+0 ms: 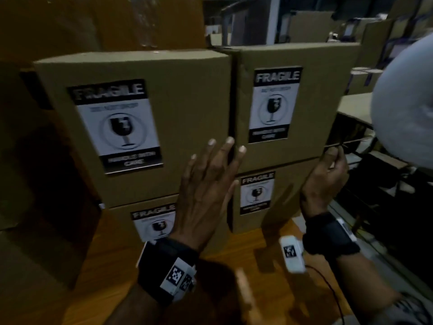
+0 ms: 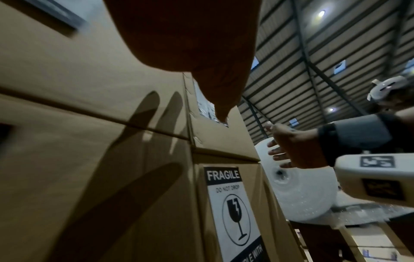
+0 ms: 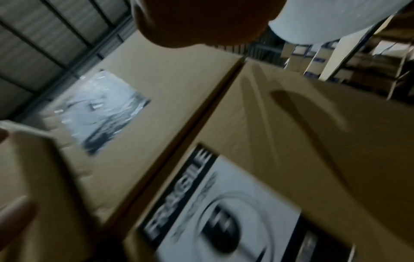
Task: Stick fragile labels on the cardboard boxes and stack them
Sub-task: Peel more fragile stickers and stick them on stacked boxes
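Left hand hides lower label — blurred.

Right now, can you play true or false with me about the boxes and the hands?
1. Four boxes with fragile labels are stacked two high. True: see the top left box and the bottom right box.
2. The left hand is a tight fist. False: its fingers are spread straight.
3. The top right box has no label. False: a fragile label is stuck on it.
4. A big white roll sits to the right. True.
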`<state>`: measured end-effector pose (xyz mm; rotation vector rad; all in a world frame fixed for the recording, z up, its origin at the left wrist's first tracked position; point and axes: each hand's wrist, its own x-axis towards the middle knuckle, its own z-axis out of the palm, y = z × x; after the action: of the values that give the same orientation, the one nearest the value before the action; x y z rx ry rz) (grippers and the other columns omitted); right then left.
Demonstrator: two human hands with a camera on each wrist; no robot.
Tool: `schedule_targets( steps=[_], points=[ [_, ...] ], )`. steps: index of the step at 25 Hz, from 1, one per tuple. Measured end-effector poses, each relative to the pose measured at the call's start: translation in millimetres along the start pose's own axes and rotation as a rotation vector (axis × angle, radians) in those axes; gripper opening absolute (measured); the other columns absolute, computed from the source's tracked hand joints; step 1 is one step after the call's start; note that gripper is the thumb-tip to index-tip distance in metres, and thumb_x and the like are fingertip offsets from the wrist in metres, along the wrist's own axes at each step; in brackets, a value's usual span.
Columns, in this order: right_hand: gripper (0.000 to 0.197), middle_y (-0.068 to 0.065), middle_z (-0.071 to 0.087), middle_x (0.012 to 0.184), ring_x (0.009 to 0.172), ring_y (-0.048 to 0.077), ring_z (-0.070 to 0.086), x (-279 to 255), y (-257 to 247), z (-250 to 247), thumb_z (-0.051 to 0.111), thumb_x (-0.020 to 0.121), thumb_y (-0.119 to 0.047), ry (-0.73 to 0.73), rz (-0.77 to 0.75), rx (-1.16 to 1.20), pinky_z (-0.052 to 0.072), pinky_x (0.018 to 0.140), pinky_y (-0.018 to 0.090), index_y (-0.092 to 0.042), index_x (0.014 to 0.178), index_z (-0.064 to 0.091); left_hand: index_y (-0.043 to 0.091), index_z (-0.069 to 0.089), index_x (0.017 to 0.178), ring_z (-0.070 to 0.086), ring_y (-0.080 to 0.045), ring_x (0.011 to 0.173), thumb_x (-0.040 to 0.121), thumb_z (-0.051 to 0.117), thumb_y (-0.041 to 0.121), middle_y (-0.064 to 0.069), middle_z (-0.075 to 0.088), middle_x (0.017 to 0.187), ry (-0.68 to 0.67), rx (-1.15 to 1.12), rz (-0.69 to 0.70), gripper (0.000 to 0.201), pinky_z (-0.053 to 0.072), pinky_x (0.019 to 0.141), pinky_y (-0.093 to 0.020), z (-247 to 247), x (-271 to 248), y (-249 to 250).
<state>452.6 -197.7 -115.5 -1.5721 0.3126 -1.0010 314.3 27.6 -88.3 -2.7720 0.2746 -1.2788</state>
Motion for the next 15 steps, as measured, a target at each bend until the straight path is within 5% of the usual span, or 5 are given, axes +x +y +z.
schedule_targets(
  steps=[2,4,9,15],
  points=[
    [0.085,0.007,0.064,0.123,0.123,0.032,0.058,47.4,23.7,2.9,0.014,0.100,-0.075,-0.091,0.067,-0.033,0.044,0.106,0.043,-0.010,0.129,0.061,0.026,0.011,0.165,-0.003,-0.027,0.159,0.103,0.058,0.042,-0.002,0.000,0.173,-0.044,0.080,0.041,0.079,0.005,0.127,-0.051,24.0,26.7,27.1],
    [0.081,0.007,0.066,0.126,0.118,0.030,0.061,71.7,39.3,5.9,0.011,0.100,-0.074,-0.349,0.095,-0.020,0.046,0.102,0.039,-0.020,0.128,0.064,0.027,0.011,0.165,-0.006,-0.029,0.159,0.100,0.059,0.051,-0.002,-0.003,0.173,-0.063,0.170,0.032,0.085,0.000,0.125,-0.055,50.5,47.1,51.9],
    [0.078,0.001,0.066,0.131,0.117,0.022,0.063,78.1,60.4,5.5,0.017,0.095,-0.082,-0.630,0.149,0.063,0.050,0.103,0.051,-0.031,0.138,0.057,0.026,-0.001,0.165,-0.003,-0.033,0.158,0.097,0.052,0.064,-0.003,-0.006,0.173,-0.090,0.372,-0.071,0.093,0.010,0.121,-0.061,97.7,54.4,87.5],
    [0.040,-0.013,0.070,0.092,0.093,0.013,0.063,143.8,60.2,6.9,0.037,0.107,-0.055,-0.979,0.515,0.236,0.046,0.080,0.034,-0.033,0.091,0.067,0.028,0.012,0.165,0.006,-0.029,0.158,0.099,0.049,0.063,-0.004,0.006,0.172,0.007,0.318,-0.157,0.083,0.015,0.119,-0.059,106.4,66.4,103.3]
  ],
)
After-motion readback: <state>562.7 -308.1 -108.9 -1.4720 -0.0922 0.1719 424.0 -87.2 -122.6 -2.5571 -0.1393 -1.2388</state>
